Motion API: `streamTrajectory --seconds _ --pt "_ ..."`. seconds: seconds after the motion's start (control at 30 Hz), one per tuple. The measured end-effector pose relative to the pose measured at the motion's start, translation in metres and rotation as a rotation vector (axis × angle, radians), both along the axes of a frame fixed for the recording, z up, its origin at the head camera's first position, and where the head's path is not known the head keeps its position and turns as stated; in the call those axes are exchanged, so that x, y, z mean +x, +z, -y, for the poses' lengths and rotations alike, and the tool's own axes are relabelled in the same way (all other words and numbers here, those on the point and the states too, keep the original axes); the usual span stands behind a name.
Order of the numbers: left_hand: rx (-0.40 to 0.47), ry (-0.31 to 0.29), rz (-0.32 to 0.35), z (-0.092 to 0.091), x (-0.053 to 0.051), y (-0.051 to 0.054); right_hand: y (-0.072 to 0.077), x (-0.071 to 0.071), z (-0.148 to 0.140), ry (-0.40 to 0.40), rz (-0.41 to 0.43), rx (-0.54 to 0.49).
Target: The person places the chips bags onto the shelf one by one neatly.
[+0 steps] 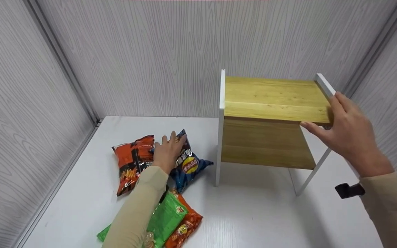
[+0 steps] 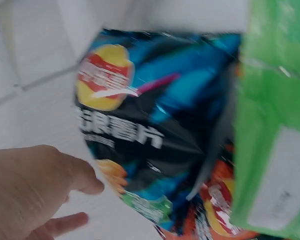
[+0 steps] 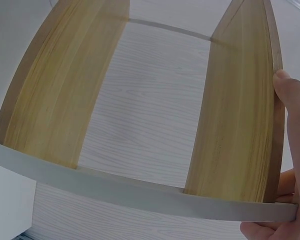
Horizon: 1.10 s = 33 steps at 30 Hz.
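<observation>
A blue and black bag of potato chips point(image 1: 188, 163) lies on the white table, left of a small two-tier wooden shelf point(image 1: 271, 98) with white side frames. My left hand point(image 1: 167, 151) is over the upper part of this bag, fingers spread. Seen from the left wrist, the left hand point(image 2: 40, 190) is beside the bag's edge, its fingers not curled round it; contact is unclear. With my right hand point(image 1: 352, 129) I grip the shelf's front right corner, thumb on the top board's front edge. The right wrist view shows the right thumb point(image 3: 292, 95) against that board.
An orange and black chip bag point(image 1: 126, 162) lies left of the blue one. Nearer to me, a green bag point(image 1: 167, 218) overlaps a red-orange bag point(image 1: 188, 224), partly behind my left sleeve. Grey wood-grain walls point(image 1: 150, 62) stand behind the table and on both sides.
</observation>
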State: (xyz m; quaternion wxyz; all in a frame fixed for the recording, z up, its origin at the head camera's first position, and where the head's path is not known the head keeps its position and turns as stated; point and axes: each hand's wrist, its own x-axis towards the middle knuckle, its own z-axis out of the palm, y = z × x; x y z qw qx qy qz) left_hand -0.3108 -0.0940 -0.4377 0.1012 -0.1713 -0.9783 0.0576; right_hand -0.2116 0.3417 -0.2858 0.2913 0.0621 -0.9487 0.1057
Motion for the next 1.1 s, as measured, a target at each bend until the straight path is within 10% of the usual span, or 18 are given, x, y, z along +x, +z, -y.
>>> streamTrajectory --seconds 0.23,0.37,0.77,0.93,1.1 --pt "-0.428 -0.037 0.043 -0.001 -0.005 -0.014 -0.001 0.001 -0.002 0.001 -0.003 -0.01" --pt "-0.512 -0.026 0.048 -0.004 -0.005 -0.023 -0.002 0.002 -0.001 0.004 0.002 -0.015" --pt "-0.336 -0.191 -0.2 0.005 -0.015 -0.032 -0.001 0.002 0.0 0.004 -0.013 -0.002" --pt "-0.203 -0.173 -0.308 0.009 -0.017 -0.033 -0.002 0.0 0.003 0.013 -0.004 0.007" --pt "-0.005 -0.128 -0.275 0.01 -0.018 -0.015 -0.002 -0.001 0.004 0.016 0.001 0.006"
